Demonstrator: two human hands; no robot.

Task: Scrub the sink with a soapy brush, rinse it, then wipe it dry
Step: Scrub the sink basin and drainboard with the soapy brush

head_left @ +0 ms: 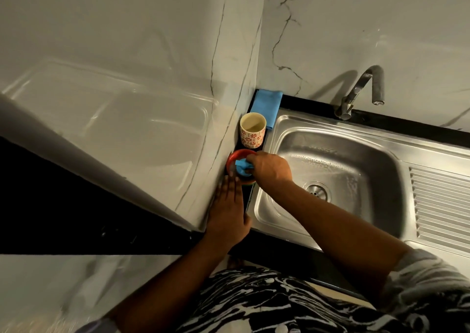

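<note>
The steel sink (376,164) has a drain (316,191) in the middle of its basin, and its faucet (361,91) curves over the back rim. On the black ledge left of the basin stands a red bowl (232,161). My right hand (269,168) reaches across the sink's left rim and grips a blue brush (243,166) inside that bowl. My left hand (229,213) lies flat with straight fingers on the ledge and against the wall, its fingertips just short of the bowl.
A patterned cup (252,130) stands behind the bowl, and a folded blue cloth (265,105) lies in the corner behind it. A marble wall (178,78) closes the left side. The ribbed drainboard (442,205) lies to the right of the basin.
</note>
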